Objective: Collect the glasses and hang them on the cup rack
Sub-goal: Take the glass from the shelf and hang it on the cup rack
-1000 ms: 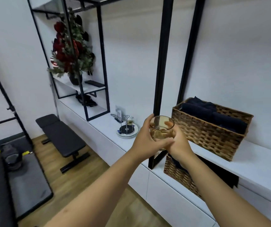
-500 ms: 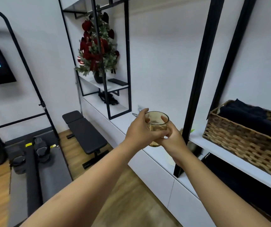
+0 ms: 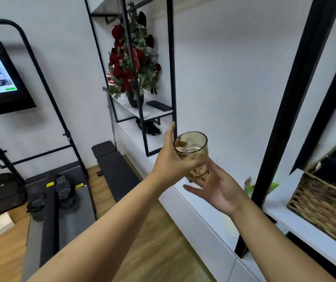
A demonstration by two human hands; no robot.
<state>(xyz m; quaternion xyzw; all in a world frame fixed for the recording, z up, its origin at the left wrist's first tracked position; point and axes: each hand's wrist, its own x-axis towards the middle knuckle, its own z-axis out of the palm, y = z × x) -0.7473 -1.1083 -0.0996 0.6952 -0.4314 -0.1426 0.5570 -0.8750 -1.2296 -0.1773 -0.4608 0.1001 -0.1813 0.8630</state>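
An amber-tinted drinking glass is held upright in mid-air over the long white counter. My left hand wraps around its left side, thumb across the front. My right hand is just below and to the right of the glass, palm up, fingers spread; only its fingertips are near the glass base. The cup rack is hidden behind my hands.
A black shelf frame holds a vase of red flowers. A thick black post rises at right beside a wicker basket of dark towels. A black weight bench and treadmill stand on the wooden floor at left.
The view has swung left along the counter. My right hand has come off the glass and opened beneath it; my left hand keeps hold. The cup rack seen one second ago is now out of sight.
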